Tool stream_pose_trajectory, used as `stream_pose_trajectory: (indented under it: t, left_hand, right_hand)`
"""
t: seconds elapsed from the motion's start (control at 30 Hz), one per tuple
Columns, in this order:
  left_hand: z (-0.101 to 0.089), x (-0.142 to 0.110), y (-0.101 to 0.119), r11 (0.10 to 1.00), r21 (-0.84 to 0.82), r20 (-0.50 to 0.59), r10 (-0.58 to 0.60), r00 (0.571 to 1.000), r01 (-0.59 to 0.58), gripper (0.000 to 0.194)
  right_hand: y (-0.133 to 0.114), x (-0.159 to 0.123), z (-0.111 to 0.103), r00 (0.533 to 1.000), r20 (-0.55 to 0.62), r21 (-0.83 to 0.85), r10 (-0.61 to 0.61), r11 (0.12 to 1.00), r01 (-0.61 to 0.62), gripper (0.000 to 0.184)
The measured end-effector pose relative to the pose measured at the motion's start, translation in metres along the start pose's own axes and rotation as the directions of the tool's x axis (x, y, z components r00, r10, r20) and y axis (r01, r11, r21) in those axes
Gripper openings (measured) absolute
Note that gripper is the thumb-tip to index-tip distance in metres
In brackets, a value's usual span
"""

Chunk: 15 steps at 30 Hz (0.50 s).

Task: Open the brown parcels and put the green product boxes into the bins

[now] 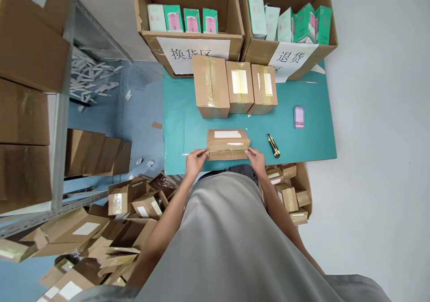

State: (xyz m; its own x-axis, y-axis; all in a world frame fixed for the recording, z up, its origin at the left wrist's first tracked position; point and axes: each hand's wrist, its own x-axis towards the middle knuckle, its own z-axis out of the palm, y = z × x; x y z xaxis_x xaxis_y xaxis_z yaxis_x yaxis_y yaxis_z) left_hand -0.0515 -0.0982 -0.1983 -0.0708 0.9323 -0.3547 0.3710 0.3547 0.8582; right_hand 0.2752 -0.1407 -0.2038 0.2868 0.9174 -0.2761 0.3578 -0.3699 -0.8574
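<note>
Standing here, I see both bare hands on one small brown carton (221,143), which lies at the near edge of a teal-topped table (184,109), a white label on its upper face and tape running along it. The left hand (196,162) pinches its near corner at nine o'clock, thumb and fingers drawn together; the right hand (256,160) pinches the opposite end at three, in much the same way. Taking that carton as the clock's centre, a black-and-yellow utility knife (273,146) lies at three o'clock, just beyond the right hand, and a small pinkish item (299,116), blurred out, at two. Three taped cartons (239,87) stand side by side at twelve. Behind them, two open boxes, one at eleven (237,48) and one at one (258,55), hold green-and-white packs (192,21) and wear white signs. Emptied-looking cartons (88,228) heap up on the floor at eight; a larger box (305,181) of small cartons sits at four.
</note>
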Motion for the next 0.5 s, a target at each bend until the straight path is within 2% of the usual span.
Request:
stream_pose_trajectory:
  t: [0.1,0.2,0.37,0.5]
  left_hand:
    - [-0.004,0.002,0.025,0.993,0.018,-0.092,0.114,0.989,-0.113,0.04]
    - [-0.002,0.001,0.035,0.993,0.041,-0.118,0.117,0.986,-0.113,0.04]
    - [0.005,-0.004,0.016,0.996,0.088,-0.103,0.006,0.995,0.003,0.033]
    - [0.007,-0.007,-0.006,0.999,0.035,-0.075,-0.02,0.997,0.023,0.038]
  right_hand:
    - [-0.021,0.011,-0.011,0.993,-0.09,-0.072,-0.073,0.995,0.066,0.051]
    - [-0.03,0.017,-0.015,0.992,-0.097,-0.141,-0.084,0.988,0.07,0.05]
    - [-0.012,0.013,-0.001,0.999,-0.035,-0.136,0.018,0.99,-0.022,0.047]
    - [0.009,0.007,0.004,0.999,0.002,-0.098,0.035,0.995,-0.034,0.05]
